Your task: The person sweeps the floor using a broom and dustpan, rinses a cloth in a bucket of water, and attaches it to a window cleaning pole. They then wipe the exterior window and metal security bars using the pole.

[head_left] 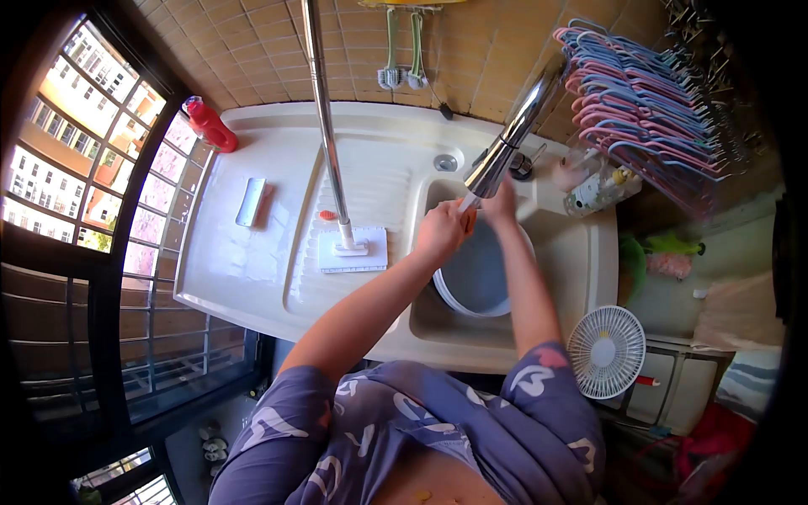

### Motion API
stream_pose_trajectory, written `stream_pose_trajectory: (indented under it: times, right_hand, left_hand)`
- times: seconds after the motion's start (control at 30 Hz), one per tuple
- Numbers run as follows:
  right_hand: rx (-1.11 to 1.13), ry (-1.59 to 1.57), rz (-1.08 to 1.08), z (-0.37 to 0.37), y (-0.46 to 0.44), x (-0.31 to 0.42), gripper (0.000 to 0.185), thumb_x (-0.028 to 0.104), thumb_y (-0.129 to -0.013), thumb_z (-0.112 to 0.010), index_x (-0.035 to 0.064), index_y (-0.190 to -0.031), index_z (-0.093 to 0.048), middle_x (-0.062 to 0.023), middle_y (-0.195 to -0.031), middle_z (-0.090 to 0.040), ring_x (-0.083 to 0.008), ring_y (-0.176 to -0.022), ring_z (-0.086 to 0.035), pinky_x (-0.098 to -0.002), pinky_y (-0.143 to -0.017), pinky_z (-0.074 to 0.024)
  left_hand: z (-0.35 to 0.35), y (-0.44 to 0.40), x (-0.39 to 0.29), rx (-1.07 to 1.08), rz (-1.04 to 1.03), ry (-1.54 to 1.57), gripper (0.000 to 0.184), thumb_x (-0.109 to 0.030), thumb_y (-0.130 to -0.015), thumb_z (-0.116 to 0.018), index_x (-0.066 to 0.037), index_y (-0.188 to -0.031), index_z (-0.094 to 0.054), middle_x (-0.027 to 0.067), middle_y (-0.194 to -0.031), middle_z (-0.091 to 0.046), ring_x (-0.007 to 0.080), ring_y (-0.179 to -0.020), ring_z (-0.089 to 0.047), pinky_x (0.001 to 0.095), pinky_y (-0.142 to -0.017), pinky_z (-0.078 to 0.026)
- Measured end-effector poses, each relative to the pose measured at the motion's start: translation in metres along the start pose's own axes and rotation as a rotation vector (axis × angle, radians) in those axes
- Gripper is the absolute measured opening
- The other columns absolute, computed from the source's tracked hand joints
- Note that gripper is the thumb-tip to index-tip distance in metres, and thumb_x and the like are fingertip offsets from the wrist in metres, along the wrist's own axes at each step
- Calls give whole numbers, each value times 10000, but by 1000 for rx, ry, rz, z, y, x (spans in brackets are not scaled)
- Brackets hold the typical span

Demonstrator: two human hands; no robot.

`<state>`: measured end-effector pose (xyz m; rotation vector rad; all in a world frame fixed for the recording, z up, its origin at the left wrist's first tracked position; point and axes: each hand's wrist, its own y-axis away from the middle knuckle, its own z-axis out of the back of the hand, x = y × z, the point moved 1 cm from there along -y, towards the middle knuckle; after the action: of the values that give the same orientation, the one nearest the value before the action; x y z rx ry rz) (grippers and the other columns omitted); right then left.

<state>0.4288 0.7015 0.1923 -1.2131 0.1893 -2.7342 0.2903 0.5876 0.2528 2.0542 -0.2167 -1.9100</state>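
My left hand (446,231) is under the chrome faucet (497,160), its fingers curled together at the pale stream below the spout. Whether anything is inside those fingers is hidden. Close beside it on the right, my right hand (500,204) is smeared by motion and partly behind the faucet head, so its fingers do not show clearly. Below both hands a round grey-white bucket (480,273) stands in the sink basin (555,290). To their left, a flat mop (352,249) rests its white head on the ribbed drainboard, its metal pole rising upward.
A red bottle (210,124), a white-and-blue rectangular dish (251,202) and a small red brush (327,215) are on the left counter. Clear bottles (599,192) stand right of the faucet, below hanging pink and blue hangers (640,101). A white fan (606,352) is at lower right.
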Motion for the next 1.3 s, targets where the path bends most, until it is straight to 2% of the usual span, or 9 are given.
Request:
stream_pose_trajectory:
  times: [0.1,0.2,0.3,0.43,0.53,0.73,0.9,1.13,1.3]
  right_hand:
    - [246,-1044,-208,-29,87,41,246,179,-968,-522,21,-1154,-553,-76,-1082,-600,-148,-988,-569,-295,-871,-451]
    - [124,-1049,-234,-62,127,35,240,188,-984,-520,13,-1146,-544,-47,-1039,-584,-127,-953,-556,-278,-837,-455]
    - [-157,-1212,-470,-43,121,80,226,157,-963,-552,2,-1127,-535,-41,-1006,-582,-110,-927,-548,-268,-797,-461]
    - [-240,-916,-410,-34,111,85,337,169,-895,-646,1,-1157,-517,-84,-1006,-601,-179,-904,-590,-321,-820,-488]
    - [-325,-593,-262,-35,136,105,370,259,-870,-697,12,-1098,-543,-133,-981,-638,-241,-893,-621,-363,-846,-488]
    - [-232,-257,-357,-19,116,91,382,375,-938,-566,1,-908,-636,-223,-925,-674,-372,-822,-651,-433,-736,-508]
    - [-156,-659,-423,-48,118,46,356,337,-958,-582,1,-1075,-574,-139,-994,-650,-228,-882,-610,-346,-778,-506]
    - [-70,-524,-497,-41,129,82,430,369,-982,-528,-56,-988,-593,-193,-938,-657,-249,-802,-624,-377,-701,-517]
    - [-71,-469,-359,-36,114,99,413,341,-992,-507,-61,-992,-605,-196,-930,-662,-264,-794,-637,-384,-710,-525]
  left_hand:
    - [8,5,0,-129,-90,-217,248,-230,-915,-470,-69,-924,-659,144,-812,-667,288,-820,-668,397,-753,-504]
    - [29,3,-7,-77,-243,-795,335,-320,-948,-470,-71,-1090,-645,195,-1015,-673,345,-930,-651,410,-818,-501]
    - [41,-33,46,-257,-18,-261,525,-489,-972,-413,-38,-1113,-643,96,-946,-699,235,-835,-663,373,-776,-514]
    - [11,-11,47,89,499,832,533,-514,-982,-399,-54,-1119,-630,102,-975,-696,285,-845,-661,412,-784,-527]
    - [-4,-24,54,334,366,1087,422,-417,-980,-400,-53,-985,-614,93,-805,-654,268,-718,-638,391,-663,-534]
    - [-10,-43,92,121,283,957,225,-229,-980,-434,-79,-938,-595,85,-836,-612,242,-735,-605,408,-668,-540]
    - [-16,-30,70,-23,204,1006,164,-61,-877,-440,-83,-972,-571,101,-786,-580,229,-727,-591,385,-652,-513]
    - [9,-29,64,-221,45,5,307,-244,-912,-476,7,-860,-645,140,-782,-620,259,-707,-606,420,-655,-487]
    - [21,-16,33,-190,124,152,271,-260,-919,-511,-15,-901,-626,128,-798,-617,254,-707,-605,433,-643,-496]
